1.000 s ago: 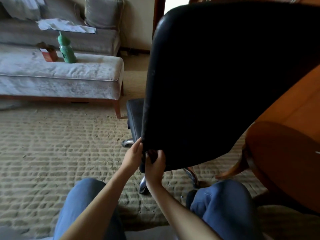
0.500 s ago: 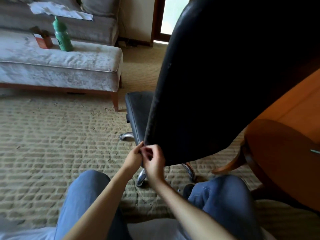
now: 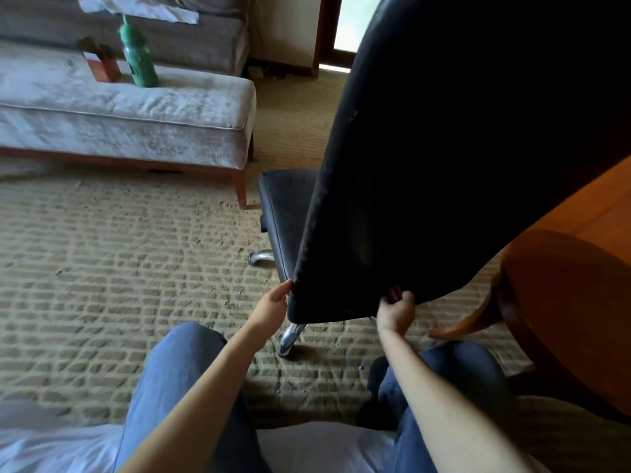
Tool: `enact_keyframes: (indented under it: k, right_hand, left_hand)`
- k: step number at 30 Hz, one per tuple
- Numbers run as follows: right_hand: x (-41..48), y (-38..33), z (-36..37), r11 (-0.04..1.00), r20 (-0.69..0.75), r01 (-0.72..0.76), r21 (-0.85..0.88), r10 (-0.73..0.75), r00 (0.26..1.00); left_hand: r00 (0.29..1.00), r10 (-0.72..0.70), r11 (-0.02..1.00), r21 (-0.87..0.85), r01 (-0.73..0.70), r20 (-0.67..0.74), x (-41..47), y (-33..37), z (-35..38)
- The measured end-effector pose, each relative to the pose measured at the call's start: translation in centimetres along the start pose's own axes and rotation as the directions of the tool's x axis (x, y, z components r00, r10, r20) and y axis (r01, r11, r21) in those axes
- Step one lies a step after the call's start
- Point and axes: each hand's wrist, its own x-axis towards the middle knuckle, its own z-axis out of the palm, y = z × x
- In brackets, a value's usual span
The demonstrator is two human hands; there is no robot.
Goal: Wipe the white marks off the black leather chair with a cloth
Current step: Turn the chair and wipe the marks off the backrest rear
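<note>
Gripping the bottom rim of the black leather chair (image 3: 444, 165), the right hand (image 3: 396, 310) has its fingers curled over the backrest's lower edge. Something small and dark sits at its fingertips, and I cannot tell whether it is a cloth. The left hand (image 3: 273, 303) holds the backrest's lower left corner, its fingertips going out of sight behind the edge. The chair stands on the carpet (image 3: 119, 268) just beyond the person's knees, its back turned to the camera, filling the right centre of the scene. A few pale specks (image 3: 353, 115) show along its left edge, and a chrome leg (image 3: 290, 337) shows beneath it. To the right, a wooden desk (image 3: 580, 302) stands just beside the chair. Far left, a green bottle (image 3: 138, 59) and a reddish box (image 3: 104, 68) rest on a grey ottoman (image 3: 153, 121).
</note>
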Motion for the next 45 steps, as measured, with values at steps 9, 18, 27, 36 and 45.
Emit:
enact_keyframes:
  k: [9, 18, 27, 36, 45]
  right_hand:
    - [-11.9, -1.5, 6.1, 0.950, 0.350, 0.202, 0.237, -0.277, 0.895]
    - [-2.0, 2.9, 4.1, 0.995, 0.054, -0.057, -0.083, 0.062, 0.997]
    - [-13.0, -2.0, 5.4, 0.964, 0.459, 0.182, 0.195, -0.253, 0.852]
    - [-10.6, -6.7, 0.0, 0.722, 0.349, 0.673, 0.162, -0.679, 0.645]
    - [-12.8, -14.2, -4.3, 0.648, 0.447, 0.713, 0.268, -0.739, 0.504]
  left_hand:
    - [0.998, -0.046, 0.999, -0.024, 0.045, -0.036, 0.8, -1.1, -0.2]
    - [0.999, -0.049, 0.999, -0.009, 0.049, -0.009, 0.9, -0.6, -0.3]
    - [0.997, -0.044, 0.986, -0.163, 0.032, -0.069, -0.5, 0.2, 1.0]
    - [0.969, -0.139, 0.968, -0.236, 0.089, -0.206, -0.9, -0.1, -0.8]
    - [0.935, 0.160, 0.877, -0.388, -0.281, -0.315, -6.3, 5.0, -0.3]
